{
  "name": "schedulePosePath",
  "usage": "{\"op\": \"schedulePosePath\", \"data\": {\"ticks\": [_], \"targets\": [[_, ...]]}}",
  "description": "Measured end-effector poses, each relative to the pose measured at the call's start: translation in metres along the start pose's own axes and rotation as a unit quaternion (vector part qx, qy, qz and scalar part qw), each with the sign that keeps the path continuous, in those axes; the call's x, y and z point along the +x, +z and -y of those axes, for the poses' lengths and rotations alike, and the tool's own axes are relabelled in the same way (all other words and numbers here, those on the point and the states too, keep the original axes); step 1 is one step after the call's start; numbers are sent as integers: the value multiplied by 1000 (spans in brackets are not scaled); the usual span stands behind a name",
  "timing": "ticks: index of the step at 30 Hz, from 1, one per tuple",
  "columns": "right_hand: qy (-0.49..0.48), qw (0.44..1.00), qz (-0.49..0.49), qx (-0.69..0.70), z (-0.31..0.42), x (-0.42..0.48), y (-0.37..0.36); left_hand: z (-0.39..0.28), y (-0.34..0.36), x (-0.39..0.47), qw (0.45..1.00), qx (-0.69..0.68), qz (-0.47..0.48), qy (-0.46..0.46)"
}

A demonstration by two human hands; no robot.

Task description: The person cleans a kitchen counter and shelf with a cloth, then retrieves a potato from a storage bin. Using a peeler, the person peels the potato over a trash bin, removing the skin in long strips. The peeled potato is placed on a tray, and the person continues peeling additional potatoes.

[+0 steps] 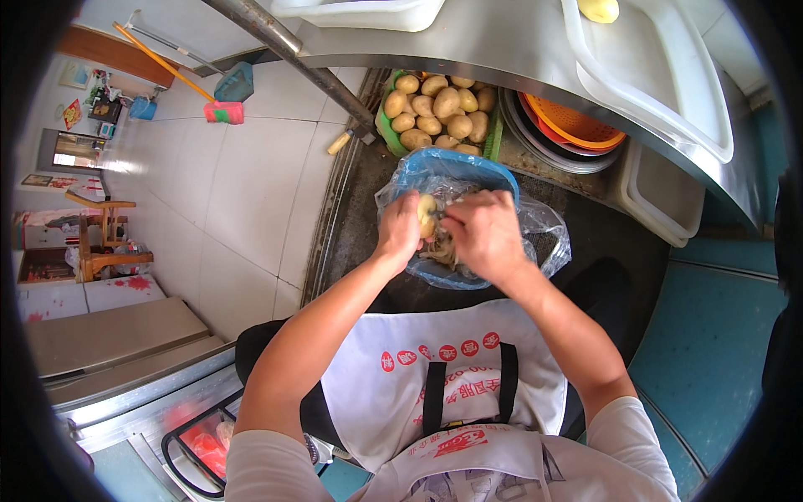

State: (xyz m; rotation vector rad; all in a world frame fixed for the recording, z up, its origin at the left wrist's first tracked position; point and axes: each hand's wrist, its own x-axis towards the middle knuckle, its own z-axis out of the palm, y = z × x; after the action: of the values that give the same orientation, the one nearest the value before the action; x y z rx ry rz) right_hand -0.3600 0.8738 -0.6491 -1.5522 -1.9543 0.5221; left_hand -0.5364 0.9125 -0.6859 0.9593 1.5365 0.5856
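Observation:
My left hand [401, 226] grips a partly peeled potato [426, 216] over a blue plastic bin [461, 158]. Close against its right side is my right hand [486, 229], fingers curled round a small tool, probably a peeler, that is mostly hidden and blurred. Potato peelings [442, 252] lie in the bin, which has a clear plastic bag [549, 229] as its liner, spread out over the rim. Just beyond the bin, unpeeled potatoes [446, 101] fill a green basket [494, 139]. One peeled potato [599, 10] sits in a white tray [680, 135] on the steel counter above.
A steel table [489, 47] with a metal leg [276, 28] overhangs the basket. Beneath it stand an orange colander [577, 125], stacked basins and a white tub [665, 182]. A yellow-handled tool [340, 142] lies on the tiles. Teal cabinet doors [709, 339] are at my right.

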Motion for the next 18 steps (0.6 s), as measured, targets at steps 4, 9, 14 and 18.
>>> {"op": "schedulePosePath", "data": {"ticks": [4,9,14,18], "targets": [[-11,999,-32,-2,4,3,13,14,3,17,988,92,-67,103],[48,996,-1,-68,-36,15,24,-19,19,-24,995,-20,87,-40],[41,998,-36,-17,-16,4,1,-17,-6,-4,993,-66,64,-77],[-19,999,-48,9,-1,5,10,-21,9,-8,998,-50,-21,-38]]}}
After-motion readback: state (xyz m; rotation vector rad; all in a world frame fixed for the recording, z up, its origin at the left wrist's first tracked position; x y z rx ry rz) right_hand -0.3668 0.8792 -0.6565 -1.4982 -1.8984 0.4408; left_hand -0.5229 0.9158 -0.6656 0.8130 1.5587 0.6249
